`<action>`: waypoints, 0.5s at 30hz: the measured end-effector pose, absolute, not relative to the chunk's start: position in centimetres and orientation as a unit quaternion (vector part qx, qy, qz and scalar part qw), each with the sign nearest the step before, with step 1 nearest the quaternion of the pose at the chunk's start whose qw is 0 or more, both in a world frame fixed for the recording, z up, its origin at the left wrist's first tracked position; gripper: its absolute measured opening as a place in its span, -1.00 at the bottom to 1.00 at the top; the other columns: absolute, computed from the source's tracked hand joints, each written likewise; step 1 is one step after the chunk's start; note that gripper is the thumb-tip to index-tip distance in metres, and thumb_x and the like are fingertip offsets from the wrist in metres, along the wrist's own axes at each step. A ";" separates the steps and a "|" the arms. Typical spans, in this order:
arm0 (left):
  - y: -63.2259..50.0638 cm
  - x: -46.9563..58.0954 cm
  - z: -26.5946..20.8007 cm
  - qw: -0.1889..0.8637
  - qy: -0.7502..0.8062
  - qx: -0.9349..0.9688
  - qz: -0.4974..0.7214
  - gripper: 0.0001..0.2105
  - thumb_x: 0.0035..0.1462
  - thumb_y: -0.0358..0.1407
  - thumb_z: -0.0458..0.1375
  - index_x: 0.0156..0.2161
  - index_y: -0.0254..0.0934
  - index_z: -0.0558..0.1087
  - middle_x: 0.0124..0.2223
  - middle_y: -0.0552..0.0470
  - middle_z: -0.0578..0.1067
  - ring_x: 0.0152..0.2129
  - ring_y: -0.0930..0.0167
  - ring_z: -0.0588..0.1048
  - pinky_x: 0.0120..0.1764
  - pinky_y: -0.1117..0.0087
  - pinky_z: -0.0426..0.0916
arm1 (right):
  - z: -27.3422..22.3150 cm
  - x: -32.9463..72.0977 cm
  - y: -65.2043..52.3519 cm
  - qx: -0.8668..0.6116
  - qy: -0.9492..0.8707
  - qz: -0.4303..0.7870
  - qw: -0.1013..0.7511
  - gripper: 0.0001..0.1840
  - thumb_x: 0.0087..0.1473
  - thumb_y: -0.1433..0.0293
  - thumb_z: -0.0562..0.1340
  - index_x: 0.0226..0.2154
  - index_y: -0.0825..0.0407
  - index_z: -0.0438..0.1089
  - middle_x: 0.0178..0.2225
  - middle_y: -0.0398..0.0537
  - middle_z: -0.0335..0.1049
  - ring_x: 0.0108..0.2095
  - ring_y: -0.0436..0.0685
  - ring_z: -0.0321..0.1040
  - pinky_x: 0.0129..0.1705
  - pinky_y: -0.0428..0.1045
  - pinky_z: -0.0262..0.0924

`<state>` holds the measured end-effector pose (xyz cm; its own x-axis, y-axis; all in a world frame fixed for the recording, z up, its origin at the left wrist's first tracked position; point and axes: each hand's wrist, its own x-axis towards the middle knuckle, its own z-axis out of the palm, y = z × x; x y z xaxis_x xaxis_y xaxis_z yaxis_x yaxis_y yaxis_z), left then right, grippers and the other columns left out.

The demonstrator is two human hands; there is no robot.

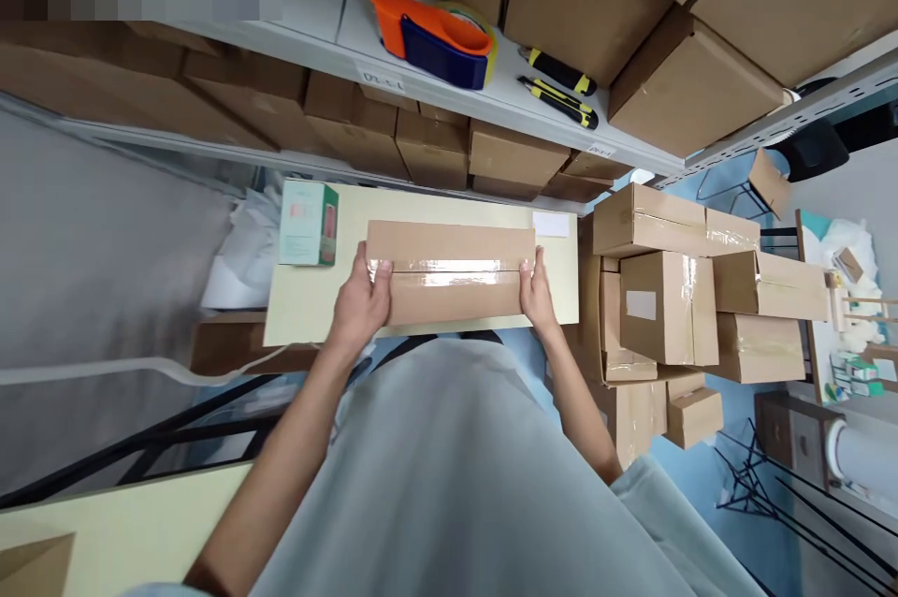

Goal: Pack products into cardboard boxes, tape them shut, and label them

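A long brown cardboard box (453, 302) lies over the pale yellow table, with shiny clear tape along its middle seam. My left hand (361, 302) grips its left end, thumb on the top face. At the opposite end my right hand (538, 296) holds the box the same way. The undersides of the fingers are partly hidden behind the box. A white label (551, 224) lies on the table just beyond the box's right end. To the left stands a small green and white carton (307, 223).
Above the table (281, 321), a shelf carries an orange and blue tape dispenser (439, 40), two utility knives (561, 87) and large cartons. Taped boxes (666, 307) are stacked at the right. A white cable (161, 370) runs in from the left.
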<state>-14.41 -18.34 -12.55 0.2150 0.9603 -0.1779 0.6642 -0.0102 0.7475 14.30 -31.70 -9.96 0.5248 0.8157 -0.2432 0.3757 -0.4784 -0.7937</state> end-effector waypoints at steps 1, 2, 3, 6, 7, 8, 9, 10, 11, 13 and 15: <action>-18.5 -14.0 -11.9 0.361 0.603 0.683 0.199 -0.20 0.53 0.11 -0.08 0.62 -0.42 0.11 0.54 -0.44 0.35 0.50 -0.07 0.34 0.48 -0.15 0.26 | -9.5 13.7 -31.5 -0.819 -0.388 0.272 0.323 0.03 0.54 -0.18 -0.16 0.68 0.20 -0.27 0.70 0.24 -0.32 0.71 0.36 -0.37 0.69 0.41 -0.43; -18.8 -13.4 -11.1 0.342 0.606 0.688 0.205 -0.20 0.54 0.07 -0.09 0.62 -0.49 0.07 0.60 -0.49 0.21 0.58 -0.08 0.17 0.54 -0.20 0.11 | -8.9 13.0 -31.1 -0.832 -0.408 0.230 0.297 0.00 0.56 -0.12 -0.16 0.68 0.23 -0.28 0.70 0.27 -0.37 0.71 0.38 -0.44 0.68 0.44 -0.47; -19.0 -12.6 -10.3 0.320 0.602 0.699 0.215 -0.20 0.55 0.03 -0.09 0.63 -0.55 0.02 0.65 -0.51 0.07 0.63 -0.08 -0.01 0.58 -0.23 -0.06 | -8.4 12.1 -30.5 -0.836 -0.434 0.195 0.274 -0.04 0.58 -0.06 -0.17 0.68 0.26 -0.28 0.70 0.29 -0.40 0.71 0.39 -0.49 0.68 0.46 -0.49; -19.3 -9.3 -8.0 0.282 0.543 0.758 0.225 -0.22 0.55 -0.06 -0.09 0.63 -0.58 -0.02 0.69 -0.48 -0.12 0.66 -0.04 -0.28 0.59 -0.30 -0.34 | -7.4 9.1 -27.9 -0.805 -0.525 0.162 0.223 -0.13 0.61 0.04 -0.16 0.68 0.24 -0.25 0.71 0.23 -0.39 0.71 0.34 -0.52 0.69 0.42 -0.43; -19.2 -8.1 -7.5 0.285 0.517 0.776 0.220 -0.24 0.55 -0.08 -0.08 0.64 -0.52 0.00 0.69 -0.43 -0.12 0.66 -0.02 -0.30 0.58 -0.31 -0.37 | -7.3 8.3 -26.9 -0.792 -0.548 0.167 0.212 -0.15 0.61 0.06 -0.15 0.68 0.21 -0.23 0.71 0.20 -0.36 0.72 0.32 -0.50 0.70 0.39 -0.41; -19.1 -7.1 -7.3 0.290 0.496 0.790 0.215 -0.27 0.54 -0.11 -0.07 0.64 -0.47 0.03 0.70 -0.39 -0.11 0.67 0.01 -0.30 0.58 -0.31 -0.38 | -7.4 7.5 -25.9 -0.783 -0.561 0.172 0.205 -0.16 0.61 0.08 -0.15 0.68 0.19 -0.22 0.71 0.18 -0.33 0.72 0.30 -0.47 0.70 0.38 -0.40; -18.9 -6.3 -7.2 0.293 0.483 0.797 0.211 -0.29 0.54 -0.14 -0.07 0.64 -0.43 0.06 0.70 -0.35 -0.10 0.67 0.03 -0.30 0.58 -0.31 -0.39 | -7.6 7.0 -25.0 -0.780 -0.565 0.177 0.200 -0.18 0.61 0.10 -0.15 0.68 0.18 -0.21 0.70 0.18 -0.31 0.71 0.28 -0.45 0.70 0.37 -0.39; -18.6 -5.7 -7.3 0.294 0.479 0.801 0.209 -0.31 0.53 -0.16 -0.07 0.64 -0.42 0.09 0.70 -0.34 -0.10 0.67 0.04 -0.29 0.58 -0.30 -0.40 | -7.8 6.7 -24.3 -0.781 -0.565 0.181 0.196 -0.19 0.61 0.11 -0.15 0.68 0.19 -0.20 0.70 0.19 -0.29 0.71 0.28 -0.42 0.70 0.37 -0.39; -18.4 -5.3 -7.6 0.292 0.480 0.800 0.208 -0.31 0.53 -0.17 -0.06 0.63 -0.42 0.11 0.70 -0.34 -0.09 0.67 0.04 -0.29 0.58 -0.29 -0.41 | -8.2 6.5 -23.8 -0.783 -0.562 0.182 0.193 -0.19 0.62 0.12 -0.15 0.68 0.20 -0.19 0.70 0.21 -0.28 0.71 0.28 -0.41 0.70 0.37 -0.40; -18.0 -5.1 -8.2 0.287 0.490 0.797 0.207 -0.30 0.52 -0.15 -0.03 0.62 -0.43 0.13 0.70 -0.36 -0.10 0.67 0.02 -0.28 0.58 -0.29 -0.43 | -8.7 6.8 -23.4 -0.784 -0.563 0.179 0.190 -0.18 0.62 0.09 -0.16 0.67 0.21 -0.16 0.70 0.22 -0.29 0.71 0.28 -0.40 0.70 0.37 -0.43; -17.6 -5.7 -8.7 0.285 0.495 0.794 0.209 -0.29 0.52 -0.11 -0.02 0.62 -0.42 0.13 0.70 -0.36 -0.11 0.67 0.01 -0.29 0.57 -0.31 -0.45 | -9.0 7.7 -23.7 -0.783 -0.568 0.170 0.188 -0.16 0.62 0.05 -0.17 0.67 0.21 -0.14 0.70 0.21 -0.32 0.71 0.27 -0.43 0.69 0.37 -0.47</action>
<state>-5.72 -17.64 -8.68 0.4222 0.9052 0.0489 0.6677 -0.3470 0.6586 7.74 -23.74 -9.01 0.2983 0.9530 -0.0522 0.8254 -0.2851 -0.4872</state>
